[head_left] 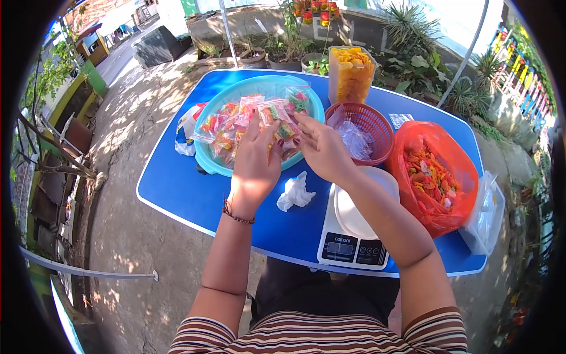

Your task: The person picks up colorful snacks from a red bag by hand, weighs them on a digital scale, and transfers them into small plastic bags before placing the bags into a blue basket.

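A turquoise basin [203, 158] is heaped with small clear zip packets [236, 112] of colourful pieces, red, orange and green. My left hand [256, 159] reaches over its near rim, fingers stretched out and apart against the packets. From the right, my right hand [324, 144] reaches in with spread, slightly bent fingers at the edge of the heap. Both hands are open, and the packets right under the fingertips are partly hidden. Below the hands, a crumpled white tissue [296, 192] lies on the blue table [183, 189].
Right of the basin stand a red basket [386, 121] of clear plastic bags and a tall container [351, 76] of yellow-orange pieces. A digital scale [354, 251] carries a white plate [354, 215], partly under my right forearm. An orange bag [407, 200] holds mixed colourful pieces.
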The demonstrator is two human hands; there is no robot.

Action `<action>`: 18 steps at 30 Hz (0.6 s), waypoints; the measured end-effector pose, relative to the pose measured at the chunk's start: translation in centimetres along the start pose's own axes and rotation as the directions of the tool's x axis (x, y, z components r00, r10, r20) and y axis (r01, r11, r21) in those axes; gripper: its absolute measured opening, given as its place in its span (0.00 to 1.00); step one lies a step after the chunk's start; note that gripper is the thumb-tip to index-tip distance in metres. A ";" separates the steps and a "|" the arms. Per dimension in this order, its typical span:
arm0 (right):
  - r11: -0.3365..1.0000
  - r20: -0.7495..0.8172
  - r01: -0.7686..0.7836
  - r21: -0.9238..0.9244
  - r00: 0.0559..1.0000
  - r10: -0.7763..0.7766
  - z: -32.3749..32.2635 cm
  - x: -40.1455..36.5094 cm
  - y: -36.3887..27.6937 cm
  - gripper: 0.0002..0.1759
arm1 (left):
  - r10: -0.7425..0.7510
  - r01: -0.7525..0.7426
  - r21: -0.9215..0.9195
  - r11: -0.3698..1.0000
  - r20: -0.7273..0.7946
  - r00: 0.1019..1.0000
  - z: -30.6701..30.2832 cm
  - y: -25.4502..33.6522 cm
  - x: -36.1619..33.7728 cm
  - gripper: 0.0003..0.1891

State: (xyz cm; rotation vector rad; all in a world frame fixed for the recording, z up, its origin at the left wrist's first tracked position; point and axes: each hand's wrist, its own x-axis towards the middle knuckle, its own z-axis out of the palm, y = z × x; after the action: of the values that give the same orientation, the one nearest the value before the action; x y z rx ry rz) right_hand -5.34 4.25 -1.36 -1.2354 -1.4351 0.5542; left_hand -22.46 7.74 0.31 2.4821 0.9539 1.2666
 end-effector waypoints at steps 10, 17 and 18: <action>0.881 -0.061 0.192 -0.433 0.969 -0.241 -8.3 -8.3 -1.9 0.32 | 0.244 -0.241 -0.045 0.970 0.269 0.932 5.1 7.3 -1.0 0.26; 0.837 -0.206 0.075 -0.542 0.954 -0.218 -16.2 -13.3 -1.5 0.27 | 0.412 -0.363 -0.194 0.911 0.439 0.799 10.1 13.5 -0.1 0.32; 0.833 -0.239 0.044 -0.551 0.949 -0.208 -17.8 -13.7 -1.7 0.24 | 0.432 -0.374 -0.216 0.902 0.456 0.778 10.8 14.4 0.1 0.32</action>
State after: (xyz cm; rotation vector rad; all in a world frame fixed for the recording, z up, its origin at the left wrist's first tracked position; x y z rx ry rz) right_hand 8.18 -13.74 -0.64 -1.5686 -1.4501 -0.1504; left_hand -7.40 -2.13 0.15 2.7939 0.2165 0.6631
